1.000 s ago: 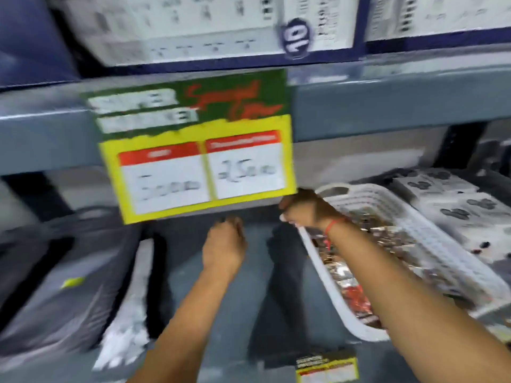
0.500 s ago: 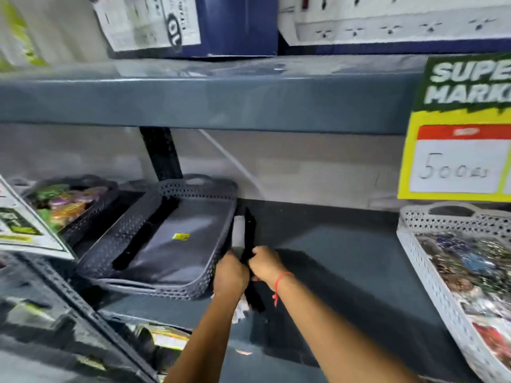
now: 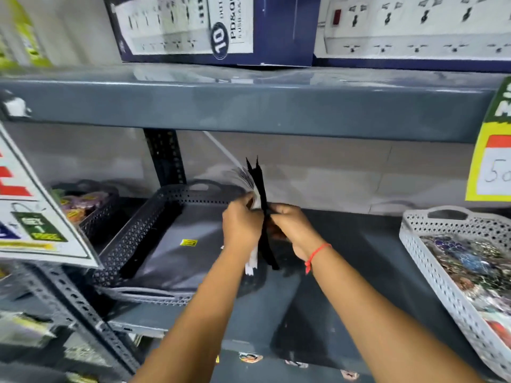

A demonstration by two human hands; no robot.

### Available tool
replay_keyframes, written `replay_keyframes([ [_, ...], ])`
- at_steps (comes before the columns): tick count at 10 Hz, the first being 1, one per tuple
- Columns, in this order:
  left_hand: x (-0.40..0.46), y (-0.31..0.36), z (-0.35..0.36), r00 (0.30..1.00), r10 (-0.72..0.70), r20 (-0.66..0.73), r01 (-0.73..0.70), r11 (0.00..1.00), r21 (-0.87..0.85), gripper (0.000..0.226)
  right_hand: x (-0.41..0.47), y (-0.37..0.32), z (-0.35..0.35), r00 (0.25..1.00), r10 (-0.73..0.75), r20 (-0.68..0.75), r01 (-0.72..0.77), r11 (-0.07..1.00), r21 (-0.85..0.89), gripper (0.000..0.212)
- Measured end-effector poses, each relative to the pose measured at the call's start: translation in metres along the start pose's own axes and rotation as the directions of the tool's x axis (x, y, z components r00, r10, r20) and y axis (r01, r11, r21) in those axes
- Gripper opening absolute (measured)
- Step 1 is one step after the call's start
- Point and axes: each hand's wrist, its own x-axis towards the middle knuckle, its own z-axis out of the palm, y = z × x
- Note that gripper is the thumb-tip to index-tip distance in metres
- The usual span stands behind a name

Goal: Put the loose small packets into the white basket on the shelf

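Both hands (image 3: 264, 225) grip black strips (image 3: 261, 189) (upright) above shelf (image 3: 345, 244).

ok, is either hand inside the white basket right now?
No. Both the left hand and right hand grip a black and white bundle mid-shelf, well left of the white basket.

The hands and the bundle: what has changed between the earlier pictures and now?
Half a second ago both hands were low on the shelf, closing on the black and white bundle beside the grey basket. Now the left hand and right hand have lifted the bundle upright off the shelf, both in a grip on it. The grey basket and white basket stayed in place.
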Motion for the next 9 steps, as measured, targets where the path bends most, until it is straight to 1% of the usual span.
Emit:
replay_keyframes([
  [1, 0.017, -0.007, -0.026, 0.999, -0.036, 0.003, 0.037, 0.999, -0.022, 0.035, 0.008, -0.011, 0.025, 1.000, -0.022, 0.008, 0.023, 0.998, -0.063, 0.030],
  [2, 0.034, -0.036, -0.051, 0.991, -0.130, -0.035, 0.129, 0.991, -0.027, 0.023, 0.023, -0.009, 0.070, 0.999, 0.028, 0.026, -0.024, 0.987, -0.159, 0.022],
  [3, 0.038, -0.060, -0.066, 0.983, -0.178, -0.038, 0.177, 0.984, -0.030, 0.018, 0.034, 0.000, 0.095, 0.993, 0.093, 0.076, -0.064, 0.944, -0.322, 0.027],
  [4, 0.038, -0.094, -0.075, 0.974, -0.225, -0.009, 0.225, 0.968, 0.108, 0.033, 0.044, 0.014, 0.121, 0.989, 0.110, 0.094, -0.031, 0.795, -0.606, 0.025],
  [5, 0.044, -0.102, -0.084, 0.963, -0.268, 0.013, 0.260, 0.946, 0.191, 0.040, 0.046, 0.016, 0.129, 0.993, 0.096, 0.069, -0.026, 0.746, -0.665, 0.036],
  [6, 0.040, -0.091, -0.088, 0.983, -0.180, 0.029, 0.163, 0.941, 0.295, 0.046, 0.032, 0.007, 0.128, 0.999, 0.034, 0.029, -0.004, 0.708, -0.706, 0.037],
  [7, 0.034, -0.084, -0.090, 0.994, -0.106, 0.018, 0.096, 0.951, 0.293, 0.045, 0.019, 0.000, 0.117, 1.000, -0.026, 0.003, 0.020, 0.711, -0.703, 0.032],
  [8, 0.012, -0.066, -0.086, 1.000, 0.011, 0.017, -0.017, 0.933, 0.359, 0.030, -0.013, -0.009, 0.093, 0.987, -0.144, -0.063, 0.067, 0.750, -0.658, 0.031],
  [9, -0.009, -0.050, -0.080, 0.997, 0.080, 0.014, -0.079, 0.926, 0.368, 0.022, -0.037, -0.014, 0.078, 0.965, -0.229, -0.124, 0.090, 0.742, -0.665, 0.033],
])
